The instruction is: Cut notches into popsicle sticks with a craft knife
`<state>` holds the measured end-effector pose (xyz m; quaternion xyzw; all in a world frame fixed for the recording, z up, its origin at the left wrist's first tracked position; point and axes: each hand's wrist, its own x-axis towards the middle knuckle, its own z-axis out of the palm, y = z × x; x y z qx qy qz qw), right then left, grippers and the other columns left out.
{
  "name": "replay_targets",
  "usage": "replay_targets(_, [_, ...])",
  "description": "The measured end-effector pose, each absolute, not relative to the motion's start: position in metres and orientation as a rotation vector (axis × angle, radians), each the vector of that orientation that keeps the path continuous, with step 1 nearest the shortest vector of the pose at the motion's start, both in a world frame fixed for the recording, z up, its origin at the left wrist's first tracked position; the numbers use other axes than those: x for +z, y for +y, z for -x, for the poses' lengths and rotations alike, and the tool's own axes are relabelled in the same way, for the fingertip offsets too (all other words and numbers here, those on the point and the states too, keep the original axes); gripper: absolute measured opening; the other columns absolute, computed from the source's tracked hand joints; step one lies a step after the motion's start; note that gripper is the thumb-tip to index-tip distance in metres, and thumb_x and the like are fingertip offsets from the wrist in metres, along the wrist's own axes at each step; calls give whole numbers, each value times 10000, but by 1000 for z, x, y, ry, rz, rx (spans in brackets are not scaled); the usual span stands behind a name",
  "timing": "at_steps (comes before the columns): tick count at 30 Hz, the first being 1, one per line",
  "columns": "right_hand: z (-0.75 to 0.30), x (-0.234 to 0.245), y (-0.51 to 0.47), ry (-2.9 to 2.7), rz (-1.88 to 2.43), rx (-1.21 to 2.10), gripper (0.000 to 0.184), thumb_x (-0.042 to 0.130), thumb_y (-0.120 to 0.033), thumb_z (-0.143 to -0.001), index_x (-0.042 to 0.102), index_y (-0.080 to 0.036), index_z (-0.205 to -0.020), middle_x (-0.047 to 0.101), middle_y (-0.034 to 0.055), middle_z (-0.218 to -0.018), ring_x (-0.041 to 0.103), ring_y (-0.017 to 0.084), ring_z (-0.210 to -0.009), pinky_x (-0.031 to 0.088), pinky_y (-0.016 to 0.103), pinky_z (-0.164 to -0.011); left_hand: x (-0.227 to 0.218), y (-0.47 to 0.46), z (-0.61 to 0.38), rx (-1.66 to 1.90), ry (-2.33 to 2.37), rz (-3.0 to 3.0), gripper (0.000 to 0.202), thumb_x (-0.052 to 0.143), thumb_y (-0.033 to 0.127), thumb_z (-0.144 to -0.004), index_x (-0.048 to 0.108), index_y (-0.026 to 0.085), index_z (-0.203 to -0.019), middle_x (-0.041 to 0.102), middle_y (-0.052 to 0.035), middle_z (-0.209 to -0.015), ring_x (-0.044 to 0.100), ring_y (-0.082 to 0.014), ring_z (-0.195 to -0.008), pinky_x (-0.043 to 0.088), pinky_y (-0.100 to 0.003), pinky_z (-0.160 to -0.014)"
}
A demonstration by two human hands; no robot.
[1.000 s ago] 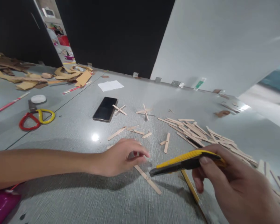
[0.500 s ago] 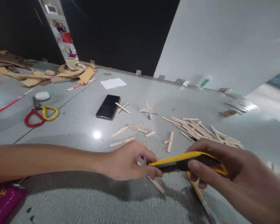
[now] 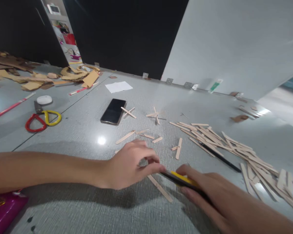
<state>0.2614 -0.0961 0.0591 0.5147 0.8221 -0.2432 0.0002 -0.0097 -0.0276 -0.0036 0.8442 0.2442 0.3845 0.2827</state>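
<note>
My right hand (image 3: 217, 198) grips a yellow and black utility knife (image 3: 180, 180) low over the grey table, its tip pointing left. My left hand (image 3: 132, 164) rests on the table with fingers curled, pinching the upper end of a wooden craft stick (image 3: 161, 189) right at the knife's tip. The stick lies diagonally on the table between both hands. What my left fingers press is partly hidden.
A heap of wooden sticks (image 3: 224, 143) with a black pencil (image 3: 219, 156) lies at the right. Loose and crossed sticks (image 3: 136, 134), a black phone (image 3: 113, 111), white paper (image 3: 118, 86), red and yellow scissors (image 3: 41, 119), a tape roll (image 3: 44, 99), cardboard scraps (image 3: 39, 78) and a pink object (image 3: 5, 208) lie around.
My right hand has lowered the knife from above the table down to the stick. My left hand closed in on the stick's end and now meets the knife's tip.
</note>
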Motion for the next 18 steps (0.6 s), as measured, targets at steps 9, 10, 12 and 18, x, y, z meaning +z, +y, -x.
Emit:
replay_targets(9, [-270,61,-107,2816,-1547,-531,431,414,-458,-1152,732,-386,-1435,859,11,-906,830,208,-735,655,262,-603,-21,-37,24,682,354,-2570,289,511,-30,-981,727,134,-1078,731,-111,-1058,606,-225,-991,546,-334,-885])
replay_targets(10, [-264,60,-106,2841,-1523,-531,435,407,-440,-1157,740,-369,-1429,861,10,-899,831,200,-724,658,253,-609,-21,-36,24,680,345,-2559,289,508,-28,-984,724,139,-1076,726,-113,-1056,606,-224,-994,549,-332,-885])
replay_targets(12, [-254,61,-103,2913,-1454,-500,473,358,-398,-1171,783,-329,-1367,869,15,-879,828,193,-672,654,243,-588,-21,-33,22,671,339,-2508,259,510,9,-1018,728,148,-1041,721,-118,-1051,605,-220,-990,550,-326,-878])
replay_targets(18, [-252,53,-98,3028,-1369,-403,526,282,-345,-1188,785,-318,-1339,873,12,-841,821,214,-591,619,259,-482,-19,-24,14,629,478,-2188,96,746,130,-988,787,182,-919,728,-27,-918,668,-160,-887,512,-288,-874])
